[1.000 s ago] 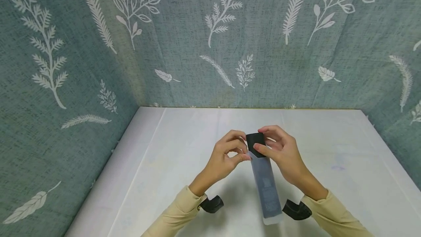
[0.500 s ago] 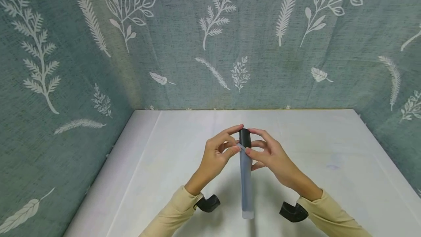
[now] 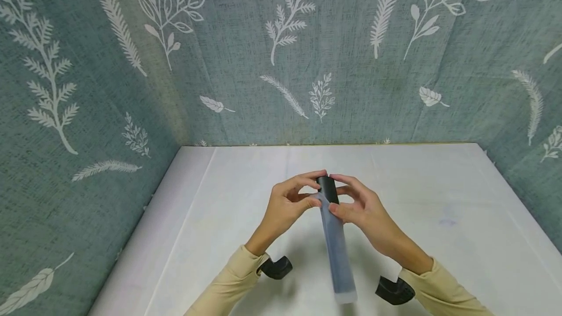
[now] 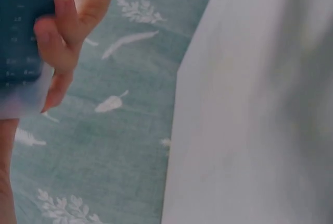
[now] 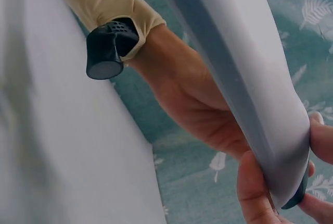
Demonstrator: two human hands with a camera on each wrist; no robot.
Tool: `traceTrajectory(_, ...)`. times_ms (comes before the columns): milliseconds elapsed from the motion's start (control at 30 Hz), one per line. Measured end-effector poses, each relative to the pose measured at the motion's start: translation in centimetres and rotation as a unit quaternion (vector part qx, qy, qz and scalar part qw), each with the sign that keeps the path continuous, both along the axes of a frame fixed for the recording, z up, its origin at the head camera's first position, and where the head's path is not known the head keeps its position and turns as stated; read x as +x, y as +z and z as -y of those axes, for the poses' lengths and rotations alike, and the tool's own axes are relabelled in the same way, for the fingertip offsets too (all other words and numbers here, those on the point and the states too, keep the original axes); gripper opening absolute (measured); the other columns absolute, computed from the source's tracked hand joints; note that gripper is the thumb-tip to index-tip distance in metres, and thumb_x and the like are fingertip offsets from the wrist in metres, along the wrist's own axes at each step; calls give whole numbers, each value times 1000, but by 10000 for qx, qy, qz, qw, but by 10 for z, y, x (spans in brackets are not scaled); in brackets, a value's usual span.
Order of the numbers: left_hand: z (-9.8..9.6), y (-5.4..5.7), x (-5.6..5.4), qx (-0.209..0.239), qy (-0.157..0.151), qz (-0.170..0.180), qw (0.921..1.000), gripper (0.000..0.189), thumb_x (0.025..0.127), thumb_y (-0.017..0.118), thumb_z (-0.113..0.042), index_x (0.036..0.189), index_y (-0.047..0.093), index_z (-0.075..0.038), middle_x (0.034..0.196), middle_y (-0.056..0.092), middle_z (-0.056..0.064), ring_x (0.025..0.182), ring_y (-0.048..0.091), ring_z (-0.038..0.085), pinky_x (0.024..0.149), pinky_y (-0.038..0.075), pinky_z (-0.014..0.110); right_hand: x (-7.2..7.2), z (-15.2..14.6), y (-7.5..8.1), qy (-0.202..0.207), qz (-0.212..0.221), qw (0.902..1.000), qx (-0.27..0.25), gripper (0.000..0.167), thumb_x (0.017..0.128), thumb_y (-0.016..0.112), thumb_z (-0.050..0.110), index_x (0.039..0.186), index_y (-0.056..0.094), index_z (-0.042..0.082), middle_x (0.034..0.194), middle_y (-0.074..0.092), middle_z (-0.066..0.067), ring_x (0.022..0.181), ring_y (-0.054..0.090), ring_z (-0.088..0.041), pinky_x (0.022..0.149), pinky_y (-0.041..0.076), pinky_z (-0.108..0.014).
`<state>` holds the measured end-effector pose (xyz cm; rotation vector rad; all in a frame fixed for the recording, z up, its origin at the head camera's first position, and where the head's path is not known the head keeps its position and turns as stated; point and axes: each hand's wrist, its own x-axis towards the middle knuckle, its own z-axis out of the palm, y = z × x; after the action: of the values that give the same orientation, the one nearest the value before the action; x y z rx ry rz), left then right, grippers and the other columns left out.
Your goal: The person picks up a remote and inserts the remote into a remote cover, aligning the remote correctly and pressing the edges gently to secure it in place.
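Both hands hold up a long remote control (image 3: 328,189), its black end bare and its body inside a translucent sleeve (image 3: 339,257). At the sleeve's open rim, the thumb of my left hand (image 3: 281,208) pinches the edge, while its index finger reaches to the top of the black end. My right hand (image 3: 369,218) grips from the other side, thumb on the sleeve near the rim and forefinger at the top. Rows of small pale markings show on the dark remote face (image 4: 18,41) in the left wrist view. The right wrist view shows the pale sleeve (image 5: 250,62) from its side.
Beneath the hands is a white tabletop (image 3: 210,238). Green leaf-patterned cloth (image 3: 246,52) stands behind and beside it. Black mounts (image 3: 276,267) are worn at both wrists over beige cuffs.
The remote control has turned from showing its broad face to nearly edge-on, then tilted slightly. Both hands have shifted left with it and still hold it at the black end.
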<state>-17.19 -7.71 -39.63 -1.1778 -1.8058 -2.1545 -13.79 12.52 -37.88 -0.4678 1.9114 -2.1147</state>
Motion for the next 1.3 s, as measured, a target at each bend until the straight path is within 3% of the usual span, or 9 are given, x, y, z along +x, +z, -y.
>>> traceTrajectory(133, -2, 0, 0, 103, 191, -135, 9997, 19, 83, 66, -4, 94, 64, 11, 120, 58, 27, 112, 55, 38, 86, 52, 45, 1, 2, -2, 256, -23, 9994, -238, 67, 88, 67, 6, 145, 31, 8, 129, 40, -23, 105, 63, -26, 77, 54, -33)
traceTrajectory(300, -6, 18, 9, -284, 738, -529, 9955, 18, 87, 61, -14, 85, 61, 5, 117, 58, 30, 107, 59, 38, 81, 54, 41, 1, 5, -4, 546, -51, 9974, -475, 82, 79, 75, 1, 146, 28, 7, 129, 36, -23, 110, 59, -29, 78, 55, -37)
traceTrajectory(433, -6, 27, 11, -591, 1104, -891, 9881, 23, 88, 58, -21, 83, 58, 1, 112, 61, 29, 100, 63, 37, 70, 57, 32, 0, 7, -2, 665, -116, 9960, -584, 88, 74, 78, 0, 145, 27, 5, 127, 35, -23, 108, 60, -30, 77, 56, -39)
traceTrajectory(600, -6, 32, 7, -579, 1167, -1161, 9847, 25, 88, 56, -22, 81, 58, 1, 97, 66, 27, 83, 66, 33, 57, 56, 32, 2, 10, -2, 825, -222, 9939, -694, 88, 74, 79, 0, 144, 25, 1, 126, 35, -25, 105, 60, -30, 75, 56, -39)
traceTrajectory(800, -6, 34, 0, -396, 1022, -1141, 9874, 34, 87, 56, -29, 78, 59, 4, 85, 65, 27, 70, 64, 31, 46, 47, 25, 4, 14, -6, 837, -367, 9940, -607, 87, 75, 78, 0, 144, 24, 2, 126, 34, -26, 107, 60, -29, 75, 56, -39)
traceTrajectory(1000, -3, 35, -3, -448, 558, -765, 9945, 32, 86, 60, -25, 78, 61, 6, 89, 64, 30, 81, 64, 37, 61, 57, 36, 3, 13, -6, 616, -641, 9957, -268, 87, 75, 78, 0, 144, 26, 5, 127, 35, -24, 110, 58, -35, 76, 56, -40)
traceTrajectory(1167, -2, 33, -1, -533, 364, -497, 9967, 20, 85, 63, -14, 82, 61, 6, 106, 60, 32, 101, 59, 39, 83, 54, 44, 0, 10, -2, 239, -797, 9965, 14, 88, 73, 79, -1, 144, 28, 9, 127, 37, -21, 110, 57, -38, 77, 56, -40)
traceTrajectory(1233, -4, 32, 1, -548, 570, -501, 9956, 10, 84, 65, -3, 85, 61, 7, 110, 58, 32, 105, 57, 40, 88, 51, 44, -1, 10, -2, 123, -808, 9967, 16, 88, 73, 79, -2, 144, 27, 10, 128, 37, -20, 108, 58, -35, 76, 56, -40)
traceTrajectory(1300, -7, 32, 6, -684, 1090, -485, 9905, 9, 82, 68, 3, 86, 61, 6, 110, 58, 29, 104, 57, 37, 88, 51, 43, -1, 10, -3, -36, -841, 9964, 32, 89, 73, 79, -3, 144, 27, 11, 128, 36, -19, 106, 60, -31, 74, 56, -40)
